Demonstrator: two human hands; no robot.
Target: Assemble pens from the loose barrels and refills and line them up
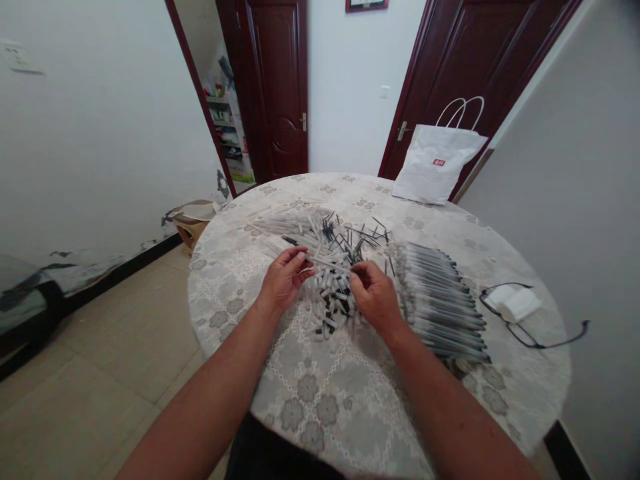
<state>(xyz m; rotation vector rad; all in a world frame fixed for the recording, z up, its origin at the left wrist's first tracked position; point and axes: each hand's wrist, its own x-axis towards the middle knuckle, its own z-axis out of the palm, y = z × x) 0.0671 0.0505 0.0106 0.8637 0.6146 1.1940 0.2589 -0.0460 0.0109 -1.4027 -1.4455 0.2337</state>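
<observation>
A slim translucent pen barrel (329, 264) stretches between my hands above the table. My left hand (286, 281) pinches its left end with thumb and forefinger, the other fingers loosely curled. At the opposite end, my right hand (375, 293) has its fingers closed on the barrel. Below them lies a heap of short clear and black pen caps (327, 300). Loose clear barrels (287, 223) spread out behind my left hand. Thin dark refills (367, 235) are scattered beyond my right hand. To the right, many pens (443, 300) with grey-black insides lie side by side in a stack.
The round table (310, 387) has a patterned lace-look cloth. Black-framed glasses (535, 345) and a folded white tissue (520, 303) rest near its right edge. A white paper bag (435, 163) stands at the far right. A stool (193, 223) is on the floor at left.
</observation>
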